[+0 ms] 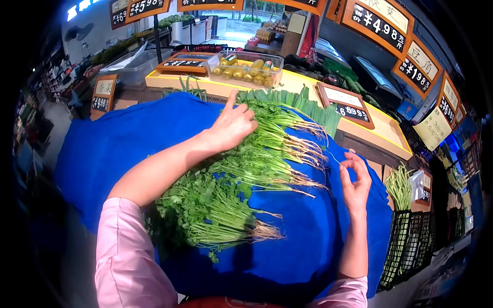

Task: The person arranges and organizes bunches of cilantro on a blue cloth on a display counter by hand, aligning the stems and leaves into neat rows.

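Several bunches of cilantro (264, 154) lie on a blue cloth (303, 220), leaves to the left and pale roots to the right. A separate bunch of cilantro (221, 215) lies nearer to me. My left hand (233, 126) rests at the leafy side of the far bunches, one finger stretched out and the others bent; some fingertips are hidden. Right of the roots, my right hand (355, 179) pinches a thin pale strand (334, 158) between thumb and forefinger. The strand runs up toward the root ends.
Flat green leaves (313, 110) lie behind the cilantro. A clear plastic box (245, 69) of yellow-green produce stands on the yellow-edged shelf. Price signs (346, 105) stand around. At right, a black crate (405, 241) holds long beans (398, 187).
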### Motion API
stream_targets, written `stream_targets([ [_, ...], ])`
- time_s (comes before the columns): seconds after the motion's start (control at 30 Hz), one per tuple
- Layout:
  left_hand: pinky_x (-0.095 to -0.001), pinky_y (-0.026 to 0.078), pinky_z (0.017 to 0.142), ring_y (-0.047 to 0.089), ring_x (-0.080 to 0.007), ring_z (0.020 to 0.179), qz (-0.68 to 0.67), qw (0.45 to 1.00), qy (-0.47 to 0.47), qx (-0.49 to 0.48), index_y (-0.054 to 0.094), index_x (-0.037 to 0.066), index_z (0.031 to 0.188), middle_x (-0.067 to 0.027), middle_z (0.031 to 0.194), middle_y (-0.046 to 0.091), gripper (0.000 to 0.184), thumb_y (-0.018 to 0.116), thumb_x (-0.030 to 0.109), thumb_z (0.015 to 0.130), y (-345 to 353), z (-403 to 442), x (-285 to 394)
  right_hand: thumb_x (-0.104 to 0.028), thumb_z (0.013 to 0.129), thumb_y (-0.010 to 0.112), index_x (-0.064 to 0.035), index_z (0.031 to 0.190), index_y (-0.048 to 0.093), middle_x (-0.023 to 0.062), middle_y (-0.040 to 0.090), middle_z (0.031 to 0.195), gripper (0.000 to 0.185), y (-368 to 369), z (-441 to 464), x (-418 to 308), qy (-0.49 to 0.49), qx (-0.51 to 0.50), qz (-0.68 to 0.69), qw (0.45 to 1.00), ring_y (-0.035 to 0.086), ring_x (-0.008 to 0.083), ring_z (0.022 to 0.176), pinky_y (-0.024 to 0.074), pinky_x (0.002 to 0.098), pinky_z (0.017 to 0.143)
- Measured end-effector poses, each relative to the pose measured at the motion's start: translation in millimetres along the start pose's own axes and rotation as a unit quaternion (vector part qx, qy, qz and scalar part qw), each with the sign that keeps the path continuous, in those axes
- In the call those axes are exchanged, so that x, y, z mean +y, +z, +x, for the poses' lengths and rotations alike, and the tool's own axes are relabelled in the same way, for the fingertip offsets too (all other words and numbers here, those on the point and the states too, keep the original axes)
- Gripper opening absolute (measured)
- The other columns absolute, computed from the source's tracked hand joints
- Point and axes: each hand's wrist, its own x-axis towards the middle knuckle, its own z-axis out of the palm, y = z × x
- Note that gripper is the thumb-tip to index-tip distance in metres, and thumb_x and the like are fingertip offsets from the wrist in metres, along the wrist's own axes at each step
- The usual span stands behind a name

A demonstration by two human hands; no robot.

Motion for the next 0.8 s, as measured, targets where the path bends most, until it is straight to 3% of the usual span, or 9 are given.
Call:
stream_targets([
  [0.1, -0.0655, 0.020, 0.110, 0.055, -0.0198, 0.092, -0.060, 0.994, 0.082, 0.045, 0.064, 0.011, 0.082, -0.0014, 0.082, 0.055, 0.009, 0.067, 0.020, 0.079, -10.8, -8.0, 22.7, 0.000, 0.081, 0.065, 0.0001, 0.085, 0.064, 0.0181, 0.065, 0.111, 0.004, -19.2, -25.6, -5.1, 0.041, -0.010, 0.009, 0.999, 0.060, 0.0300, 0.111, 0.0442, 0.0381, 0.096],
  [0.13, -0.0652, 0.019, 0.111, 0.055, -0.0196, 0.095, -0.079, 0.989, 0.124, -0.005, 0.064, 0.012, 0.084, -0.0017, 0.086, 0.056, 0.016, 0.068, 0.027, 0.082, -20.0, -9.7, 35.2, 0.000, 0.081, 0.065, 0.0001, 0.084, 0.064, 0.0181, 0.065, 0.111, 0.004, -25.3, -35.0, -6.4, 0.052, -0.018, 0.012, 0.998, 0.060, 0.0299, 0.111, 0.0442, 0.0381, 0.096],
  [0.2, -0.0657, 0.016, 0.111, 0.054, -0.0204, 0.098, -0.188, 0.962, 0.195, 0.025, 0.065, 0.012, 0.086, -0.0032, 0.090, 0.056, 0.025, 0.068, 0.037, 0.082, -17.4, -13.0, 56.1, 0.000, 0.081, 0.066, 0.0002, 0.084, 0.064, 0.0180, 0.065, 0.110, 0.003, -35.6, -54.2, -10.9, 0.065, -0.033, 0.024, 0.997, 0.061, 0.0296, 0.110, 0.0447, 0.0382, 0.096],
  [0.23, -0.0662, 0.014, 0.112, 0.054, -0.0223, 0.101, -0.189, 0.964, 0.185, -0.005, 0.067, 0.012, 0.090, -0.0058, 0.091, 0.056, 0.032, 0.069, 0.042, 0.080, -17.9, -14.6, 65.3, 0.000, 0.081, 0.066, 0.0002, 0.083, 0.064, 0.0178, 0.065, 0.110, 0.003, -40.3, -63.5, -15.0, 0.070, -0.039, 0.024, 0.996, 0.061, 0.0297, 0.109, 0.0449, 0.0382, 0.095],
  [0.37, -0.0687, 0.011, 0.111, 0.053, -0.0262, 0.105, -0.189, 0.972, 0.121, -0.061, 0.068, 0.012, 0.101, -0.0090, 0.096, 0.057, 0.044, 0.075, 0.045, 0.072, -18.3, -13.3, 82.4, 0.000, 0.079, 0.067, 0.0006, 0.083, 0.064, 0.0169, 0.066, 0.109, 0.004, -58.9, -104.5, -34.2, 0.097, -0.058, 0.034, 0.993, 0.063, 0.0297, 0.106, 0.0466, 0.0375, 0.093],
  [0.5, -0.0706, 0.008, 0.110, 0.053, -0.0269, 0.106, -0.105, 0.984, 0.097, -0.101, 0.063, 0.010, 0.110, -0.0104, 0.097, 0.058, 0.056, 0.079, 0.044, 0.067, -32.6, -16.7, 99.6, -0.001, 0.078, 0.068, 0.0009, 0.082, 0.064, 0.0159, 0.066, 0.106, 0.006, -77.4, -149.2, -47.0, 0.148, -0.057, 0.049, 0.986, 0.063, 0.0277, 0.103, 0.0461, 0.0367, 0.092],
  [0.8, -0.0689, 0.015, 0.110, 0.053, -0.0308, 0.108, -0.162, 0.970, 0.012, -0.183, 0.063, 0.008, 0.106, -0.0113, 0.096, 0.059, 0.050, 0.081, 0.033, 0.067, -32.3, -28.9, 120.9, 0.006, 0.078, 0.067, 0.0006, 0.082, 0.064, 0.0138, 0.066, 0.105, 0.008, -92.4, -211.9, -65.9, 0.214, -0.005, 0.104, 0.971, 0.062, 0.0238, 0.103, 0.0450, 0.0353, 0.094],
])
